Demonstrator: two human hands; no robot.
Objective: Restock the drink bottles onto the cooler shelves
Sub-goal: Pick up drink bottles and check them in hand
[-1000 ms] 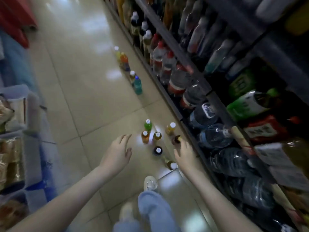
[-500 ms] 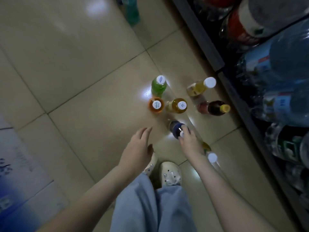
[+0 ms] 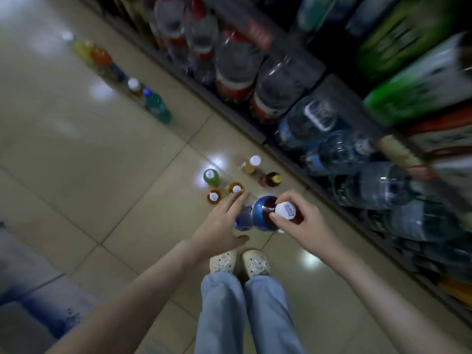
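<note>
My right hand (image 3: 304,223) grips the white cap of a dark drink bottle with a blue label (image 3: 258,215), lifted off the floor. My left hand (image 3: 222,226) is beside it with straight fingers touching the bottle's left side. On the floor just beyond stand a green bottle (image 3: 211,177), an orange one (image 3: 213,196), a yellow one (image 3: 235,188), a pale yellow one (image 3: 251,164) and a dark one with a yellow cap (image 3: 270,179). The shelves (image 3: 258,135) on the right hold large water bottles.
A second row of bottles, among them a teal one (image 3: 157,107) and an orange one (image 3: 101,57), stands on the tiled floor farther along the shelf. My two shoes (image 3: 240,261) are below the hands. Blue-and-white packaging (image 3: 33,297) lies at lower left.
My right hand has lifted the blue-labelled bottle from the floor by its cap. My left hand moved right and now touches its side. The view rose and swung toward the shelves.
</note>
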